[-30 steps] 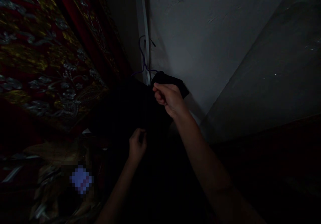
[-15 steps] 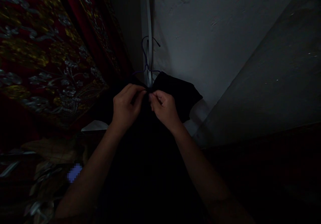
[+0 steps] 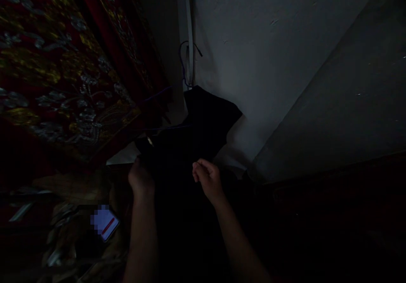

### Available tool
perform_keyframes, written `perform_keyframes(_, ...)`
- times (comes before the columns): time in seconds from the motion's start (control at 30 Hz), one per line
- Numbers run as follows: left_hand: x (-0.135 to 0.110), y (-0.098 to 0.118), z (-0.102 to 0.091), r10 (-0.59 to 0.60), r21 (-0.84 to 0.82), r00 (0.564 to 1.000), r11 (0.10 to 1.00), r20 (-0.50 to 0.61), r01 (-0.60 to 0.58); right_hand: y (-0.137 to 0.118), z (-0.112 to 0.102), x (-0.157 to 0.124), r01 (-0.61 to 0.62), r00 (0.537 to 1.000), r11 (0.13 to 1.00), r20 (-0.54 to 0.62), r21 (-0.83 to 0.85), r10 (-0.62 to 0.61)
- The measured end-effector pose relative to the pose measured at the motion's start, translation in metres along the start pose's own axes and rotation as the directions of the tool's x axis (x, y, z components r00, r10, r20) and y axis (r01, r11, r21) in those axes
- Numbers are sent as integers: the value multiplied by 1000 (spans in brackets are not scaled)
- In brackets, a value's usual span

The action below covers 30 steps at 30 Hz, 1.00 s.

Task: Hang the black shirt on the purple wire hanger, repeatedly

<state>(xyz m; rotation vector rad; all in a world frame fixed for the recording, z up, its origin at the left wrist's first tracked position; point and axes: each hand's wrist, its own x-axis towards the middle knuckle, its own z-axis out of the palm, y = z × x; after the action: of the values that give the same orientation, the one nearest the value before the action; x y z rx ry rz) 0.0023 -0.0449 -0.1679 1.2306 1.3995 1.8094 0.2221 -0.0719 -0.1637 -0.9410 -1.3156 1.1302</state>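
A black garment [image 3: 211,114], perhaps a shirt, hangs from a thin dark purple hanger [image 3: 183,70]. Its right shoulder still covers that side of the hanger, while the hanger's left arm and lower bar are bare. My left hand [image 3: 141,178] is closed on the cloth's left part, which is pulled down below the hanger; its fingers are partly hidden and blurred. Lower down in front of the garment, my right hand [image 3: 207,177] is closed with curled fingers against the dark cloth. The pinched fabric there is too dark to make out clearly.
A red cloth with gold and silver embroidery [image 3: 63,75] hangs at the left. Behind is a pale wall [image 3: 253,42] with a vertical strip or cable [image 3: 189,25]. A lit phone [image 3: 109,228] lies at the lower left among cluttered items. The room is very dark.
Both hands moved down from the neckline, the left one also outward. The garment's left shoulder came off the hanger, exposing the hanger's left arm and bar.
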Motion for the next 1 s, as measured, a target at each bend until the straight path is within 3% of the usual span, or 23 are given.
perform_keyframes(0.1,-21,3,25,-125,-199,992,973,-29,117,9,-18,1,14,985,987,-165,-158,-41)
perform_keyframes(0.2,-36,24,46,-192,-402,979,893,63,201,9,-31,1,44,967,969,-232,-243,-102)
perform_keyframes(0.3,-54,47,65,-99,-373,978,914,184,163,-2,-26,-4,76,997,991,-24,-112,-80)
perform_keyframes(0.4,-66,64,76,124,-173,959,982,256,-81,-15,-15,-6,79,988,996,138,-47,-72)
perform_keyframes(0.47,-65,70,75,257,-58,922,966,289,-251,-25,-14,-3,22,981,999,191,-35,-15)
perform_keyframes(0.53,-59,70,68,283,-32,883,956,375,-292,-37,-21,5,-89,944,995,315,-47,99)
perform_keyframes(0.6,-53,63,57,225,-44,811,970,540,-240,-54,-34,16,-130,869,985,466,-114,168)
perform_keyframes(0.67,-51,49,45,130,4,681,981,720,-193,-74,-47,29,-14,830,985,548,-173,108)
perform_keyframes(0.73,-52,32,33,42,98,553,970,832,-221,-90,-55,46,171,847,965,530,-198,-42)
perform_keyframes(0.8,-53,18,21,-28,189,479,938,877,-291,-96,-58,68,326,883,919,418,-223,-213)
perform_keyframes(0.87,-49,11,6,-64,263,474,892,878,-367,-89,-57,92,421,895,868,273,-262,-352)
perform_keyframes(0.93,-36,12,-10,-78,339,527,841,846,-421,-75,-56,113,435,900,842,158,-320,-406)
perform_keyframes(1.0,-17,20,-28,-80,417,607,796,791,-439,-62,-59,128,364,929,841,93,-400,-358)
